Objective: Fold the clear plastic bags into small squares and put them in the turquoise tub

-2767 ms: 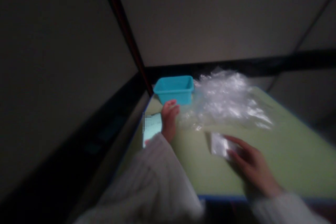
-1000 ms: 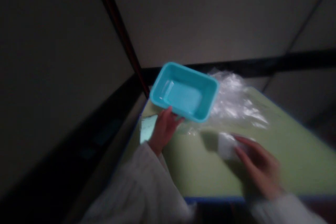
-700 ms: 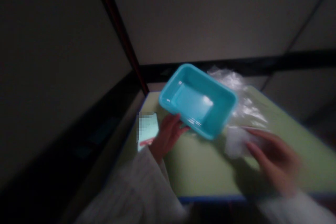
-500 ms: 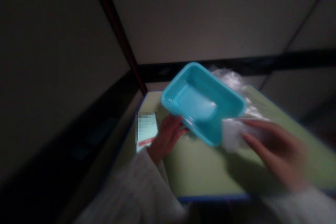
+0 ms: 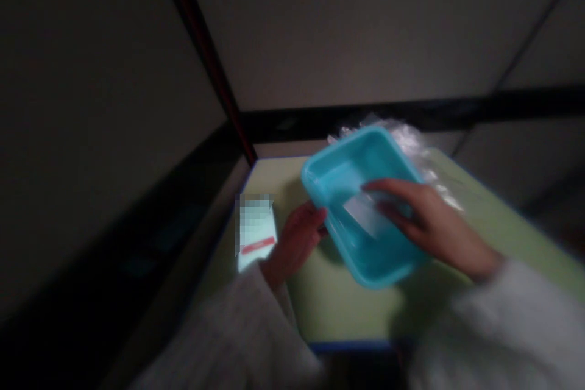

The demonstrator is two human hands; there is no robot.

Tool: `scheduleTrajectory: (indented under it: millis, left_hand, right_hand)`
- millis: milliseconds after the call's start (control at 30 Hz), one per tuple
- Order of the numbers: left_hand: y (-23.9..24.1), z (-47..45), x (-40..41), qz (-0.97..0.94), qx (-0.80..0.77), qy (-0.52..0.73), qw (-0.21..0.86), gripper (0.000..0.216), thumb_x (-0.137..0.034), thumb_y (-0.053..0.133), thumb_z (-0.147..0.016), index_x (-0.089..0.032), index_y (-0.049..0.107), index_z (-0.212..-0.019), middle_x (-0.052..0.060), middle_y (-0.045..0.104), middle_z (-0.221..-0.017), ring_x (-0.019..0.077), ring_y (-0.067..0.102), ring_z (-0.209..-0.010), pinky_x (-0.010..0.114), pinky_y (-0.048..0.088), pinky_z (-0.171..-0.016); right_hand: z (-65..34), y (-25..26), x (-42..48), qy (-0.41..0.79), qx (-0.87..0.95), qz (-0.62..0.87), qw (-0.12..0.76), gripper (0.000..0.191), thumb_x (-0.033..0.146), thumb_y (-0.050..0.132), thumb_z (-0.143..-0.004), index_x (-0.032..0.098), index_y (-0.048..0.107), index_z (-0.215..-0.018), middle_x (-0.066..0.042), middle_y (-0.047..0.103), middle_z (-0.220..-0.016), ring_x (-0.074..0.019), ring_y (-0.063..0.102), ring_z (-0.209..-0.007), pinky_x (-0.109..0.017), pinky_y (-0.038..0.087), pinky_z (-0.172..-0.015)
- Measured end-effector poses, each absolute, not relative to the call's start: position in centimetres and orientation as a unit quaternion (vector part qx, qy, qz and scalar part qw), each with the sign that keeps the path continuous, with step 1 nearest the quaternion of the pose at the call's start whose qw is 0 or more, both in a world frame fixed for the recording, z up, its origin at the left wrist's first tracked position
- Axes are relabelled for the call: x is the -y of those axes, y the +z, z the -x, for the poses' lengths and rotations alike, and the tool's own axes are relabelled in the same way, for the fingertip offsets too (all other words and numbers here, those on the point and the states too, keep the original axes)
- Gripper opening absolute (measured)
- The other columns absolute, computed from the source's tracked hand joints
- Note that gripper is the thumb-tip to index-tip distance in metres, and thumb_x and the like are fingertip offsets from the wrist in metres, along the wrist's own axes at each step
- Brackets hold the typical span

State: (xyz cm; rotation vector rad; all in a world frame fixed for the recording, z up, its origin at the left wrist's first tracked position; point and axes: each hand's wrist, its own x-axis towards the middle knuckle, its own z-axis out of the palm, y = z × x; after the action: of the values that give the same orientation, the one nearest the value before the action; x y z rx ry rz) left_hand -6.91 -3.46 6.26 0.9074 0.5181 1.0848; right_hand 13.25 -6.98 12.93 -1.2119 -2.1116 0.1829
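A turquoise plastic basin [image 5: 381,143] is held tilted above the table, its hollow facing me. My left hand [image 5: 299,237] grips its near left rim, thumb on the edge and the other fingers partly hidden beneath. Inside the basin, my right hand [image 5: 432,222] holds a thin white tissue [image 5: 364,214] against the inner bottom; whether it is paper or cloth cannot be told. The fingers are bent over the tissue, and blur hides their exact grip.
The pale green table [image 5: 342,317] has blue edges. On its left lies a lit phone [image 5: 257,250], its screen partly pixelated. Crumpled clear plastic [image 5: 409,137] lies behind the basin. Dark wall panels stand beyond the table.
My right hand has moved left with the tissue, from beside the basin's right rim into its inside. The basin has turned and shifted right and nearer; my left hand still holds its rim.
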Motion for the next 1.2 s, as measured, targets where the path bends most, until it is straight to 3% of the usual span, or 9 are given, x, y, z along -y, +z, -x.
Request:
scheduleTrajectory:
  millis: [200,367,633,767,967,1133,1200]
  left_hand:
    - [6.2,6.7,3.6,-0.406,-0.252,0.490,0.729,0.027,-0.032,0.078,-0.068,-0.015,0.067,-0.086,0.007,0.071,-0.087,0.0265,0.065,-0.096,0.037,0.049,-0.084]
    - [6.2,6.5,3.6,-0.404,-0.251,0.488,0.732,0.027,-0.032,0.077,-0.068,-0.015,0.067,-0.086,0.007,0.071,-0.085,0.0266,0.064,-0.096,0.037,0.049,-0.084]
    - [6.1,6.6,3.5,-0.390,-0.257,0.497,0.731,0.026,-0.029,0.076,-0.069,-0.015,0.066,-0.087,0.007,0.071,-0.087,0.0241,0.065,-0.094,0.037,0.049,-0.085]
    - [6.3,6.6,3.4,-0.391,-0.250,0.495,0.735,0.027,-0.029,0.076,-0.069,-0.015,0.065,-0.089,0.007,0.071,-0.088,0.0248,0.063,-0.100,0.036,0.048,-0.087]
    - [6.4,6.5,3.4,-0.395,-0.247,0.495,0.733,0.025,-0.030,0.074,-0.071,-0.014,0.065,-0.088,0.008,0.071,-0.087,0.0261,0.063,-0.101,0.037,0.048,-0.087]
    - [6.3,6.6,3.4,-0.389,-0.260,0.496,0.732,0.027,-0.030,0.076,-0.069,-0.015,0.065,-0.088,0.008,0.071,-0.090,0.0252,0.064,-0.098,0.036,0.049,-0.084]
    - [6.3,6.6,3.3,-0.391,-0.259,0.498,0.729,0.026,-0.030,0.076,-0.068,-0.015,0.065,-0.087,0.008,0.071,-0.088,0.0249,0.064,-0.097,0.035,0.049,-0.083]
  right_hand:
    - [-13.2,11.5,5.7,0.074,0.824,0.471,0.306,0.047,0.009,0.048,-0.075,0.022,0.052,-0.121,-0.009,0.065,-0.105,-0.0275,0.063,-0.095,-0.040,0.049,-0.082]
    - [-13.2,10.3,4.5,0.102,0.792,0.520,0.304,0.036,0.015,0.051,-0.078,0.019,0.045,-0.113,-0.007,0.064,-0.085,-0.0244,0.063,-0.076,-0.036,0.048,-0.067]
    - [-13.4,10.2,4.5,0.142,0.769,0.527,0.333,0.028,0.017,0.050,-0.077,0.021,0.038,-0.102,-0.001,0.057,-0.077,-0.0191,0.058,-0.065,-0.029,0.044,-0.057]
    - [-13.1,10.5,4.5,0.155,0.783,0.522,0.300,0.030,0.011,0.049,-0.075,0.020,0.043,-0.103,-0.003,0.061,-0.077,-0.0195,0.060,-0.065,-0.028,0.044,-0.059]
    - [-13.2,10.2,3.3,0.165,0.818,0.492,0.248,0.015,0.007,0.051,-0.075,0.019,0.061,-0.077,-0.003,0.069,-0.079,-0.0210,0.065,-0.077,-0.030,0.047,-0.071]
    - [-13.1,10.1,2.5,0.212,0.794,0.511,0.251,0.011,0.018,0.060,-0.078,0.017,0.070,-0.084,-0.006,0.073,-0.088,-0.0227,0.068,-0.080,-0.032,0.051,-0.073]
    - [-12.9,10.1,2.5,0.250,0.762,0.534,0.267,0.024,0.023,0.064,-0.078,0.014,0.069,-0.100,-0.010,0.072,-0.094,-0.0234,0.068,-0.079,-0.033,0.054,-0.069]
